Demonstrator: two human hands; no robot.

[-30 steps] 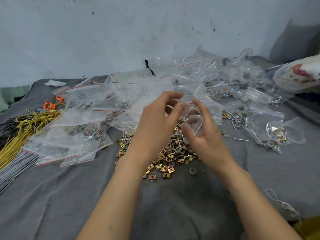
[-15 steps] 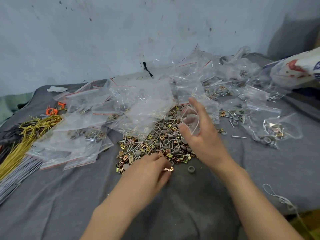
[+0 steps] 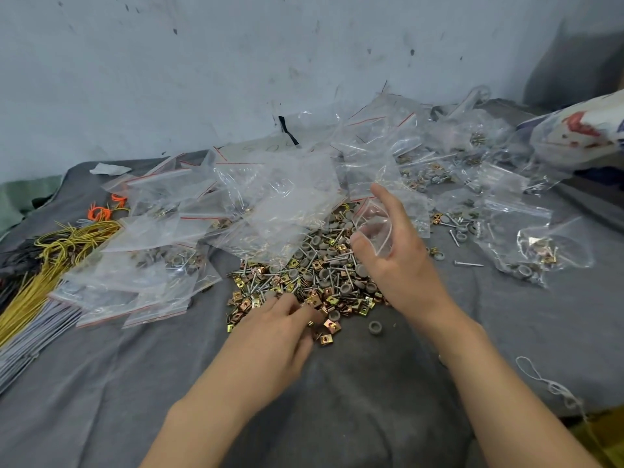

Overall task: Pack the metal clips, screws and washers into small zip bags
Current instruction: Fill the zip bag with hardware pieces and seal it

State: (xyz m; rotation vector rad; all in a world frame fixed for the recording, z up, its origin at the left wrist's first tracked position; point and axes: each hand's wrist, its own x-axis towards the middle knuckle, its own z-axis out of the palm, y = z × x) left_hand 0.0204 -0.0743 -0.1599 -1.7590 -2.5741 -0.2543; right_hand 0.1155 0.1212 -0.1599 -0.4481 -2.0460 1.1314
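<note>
A heap of brass-coloured metal clips, grey washers and screws (image 3: 314, 278) lies on the grey cloth (image 3: 388, 383) in the middle. My left hand (image 3: 273, 339) is down at the near edge of the heap, its fingertips curled over a few clips (image 3: 326, 331). My right hand (image 3: 395, 255) hovers over the right side of the heap and holds a small clear zip bag (image 3: 373, 228) between thumb and fingers, its mouth held open. Whether the bag holds any parts I cannot tell.
Empty and filled zip bags (image 3: 189, 238) are piled to the left and behind the heap, more filled ones (image 3: 526, 241) to the right. Yellow and orange wire ties (image 3: 50, 251) lie far left. A lone washer (image 3: 375, 327) and a screw (image 3: 467, 264) lie loose. The wall stands behind.
My left hand came down from the bag to the near edge of the heap and now pinches at the clips. My right hand keeps the bag open above the heap.
</note>
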